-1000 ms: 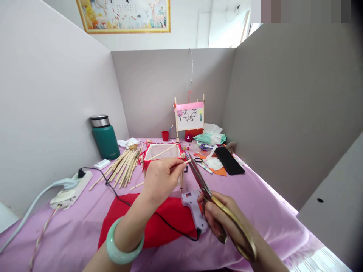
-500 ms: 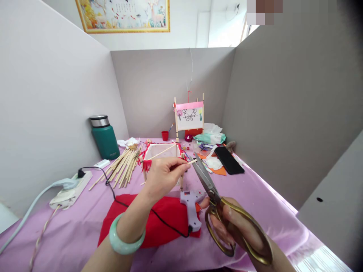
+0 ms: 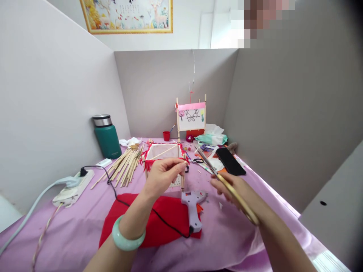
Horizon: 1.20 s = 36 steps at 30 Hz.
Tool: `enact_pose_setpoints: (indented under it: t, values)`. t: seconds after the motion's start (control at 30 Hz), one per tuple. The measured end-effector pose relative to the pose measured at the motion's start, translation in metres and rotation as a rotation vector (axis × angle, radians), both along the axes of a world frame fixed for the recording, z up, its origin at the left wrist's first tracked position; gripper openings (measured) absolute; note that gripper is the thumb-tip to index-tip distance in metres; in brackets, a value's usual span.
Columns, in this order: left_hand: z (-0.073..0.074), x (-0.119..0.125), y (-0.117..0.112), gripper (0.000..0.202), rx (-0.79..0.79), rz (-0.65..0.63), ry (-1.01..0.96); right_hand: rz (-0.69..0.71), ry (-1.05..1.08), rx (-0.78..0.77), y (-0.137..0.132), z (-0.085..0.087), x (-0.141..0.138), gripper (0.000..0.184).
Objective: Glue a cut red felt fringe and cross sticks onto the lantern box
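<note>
My left hand (image 3: 162,176), with a green bangle on the wrist, pinches a thin wooden stick (image 3: 181,163) over the near edge of a white box frame trimmed with red fringe (image 3: 163,154). My right hand (image 3: 227,186) is closed on large gold-handled scissors (image 3: 224,180), whose blades are together and point away toward the back of the table. A white glue gun (image 3: 193,206) lies between my hands on a red cloth (image 3: 159,223), its black cord running left.
A pile of wooden sticks (image 3: 124,166) lies left of the frame, with a green flask (image 3: 107,136) and a power strip (image 3: 74,187) further left. A small framed lantern panel (image 3: 191,118), a black phone (image 3: 230,161), tissues and scraps sit at the back right. Grey partitions enclose the table.
My right hand has swung the scissors away from the stick's tip and to the right, and the blades have come together. The stick in my left hand looks shorter. A small chip lies on the cloth.
</note>
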<state>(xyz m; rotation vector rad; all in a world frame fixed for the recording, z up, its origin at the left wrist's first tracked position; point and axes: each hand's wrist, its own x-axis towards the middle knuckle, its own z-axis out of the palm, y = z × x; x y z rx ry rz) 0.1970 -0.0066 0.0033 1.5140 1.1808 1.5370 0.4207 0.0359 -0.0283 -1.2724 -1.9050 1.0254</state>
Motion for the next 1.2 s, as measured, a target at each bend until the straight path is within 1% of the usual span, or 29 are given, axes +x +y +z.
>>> enact_pose_setpoints:
  t: [0.03,0.07,0.1,0.13,0.17,0.23,0.3,0.33,0.4,0.47,0.5,0.63,0.87,1.07,1.2]
  values:
    - [0.0,0.0,0.0,0.021,-0.001,-0.001,-0.004,-0.13,-0.206,0.136,0.008,0.002,0.001,0.052]
    - [-0.001,0.001,0.0,0.022,-0.004,-0.003,-0.006,-0.217,-0.384,0.22,0.014,0.004,0.002,0.05]
    - [-0.001,0.001,0.0,0.022,-0.007,-0.006,-0.009,-0.268,-0.52,0.266,0.018,0.004,0.003,0.048]
    - [-0.002,0.001,0.0,0.023,-0.01,-0.01,-0.016,-0.286,-0.609,0.276,0.021,0.003,0.003,0.046]
    - [-0.002,0.002,0.0,0.023,-0.014,-0.016,-0.028,-0.279,-0.651,0.266,0.021,0.001,0.003,0.045]
    - [-0.003,0.003,-0.001,0.023,-0.019,-0.029,-0.055,-0.243,-0.607,0.244,0.018,-0.003,0.003,0.043]
    - [-0.004,0.004,-0.002,0.022,-0.011,-0.046,-0.079,-0.183,-0.438,0.242,0.009,-0.008,0.004,0.043]
    - [-0.004,0.004,-0.002,0.022,-0.003,-0.055,-0.087,-0.129,-0.339,0.244,0.004,-0.009,0.004,0.044]
    - [-0.004,0.006,-0.004,0.021,0.014,-0.079,-0.097,0.004,-0.173,0.252,-0.008,-0.009,0.003,0.045]
    - [-0.002,0.006,-0.005,0.02,0.027,-0.1,-0.099,0.101,-0.104,0.277,-0.018,-0.006,0.001,0.047]
    - [-0.001,0.006,-0.006,0.02,0.032,-0.11,-0.092,0.124,-0.099,0.296,-0.022,-0.004,-0.001,0.047]
    - [0.001,0.004,-0.007,0.02,0.046,-0.12,-0.05,0.123,-0.137,0.369,-0.032,0.003,-0.007,0.053]
    - [-0.002,0.001,-0.007,0.019,0.08,-0.079,-0.004,0.078,-0.201,0.465,-0.034,0.001,-0.008,0.051]
    - [-0.003,0.0,-0.006,0.018,0.099,-0.08,0.023,0.098,-0.186,0.449,-0.035,0.003,-0.008,0.046]
    - [-0.001,0.0,-0.008,0.017,0.107,-0.1,0.002,0.129,-0.154,0.422,-0.036,0.004,-0.009,0.046]
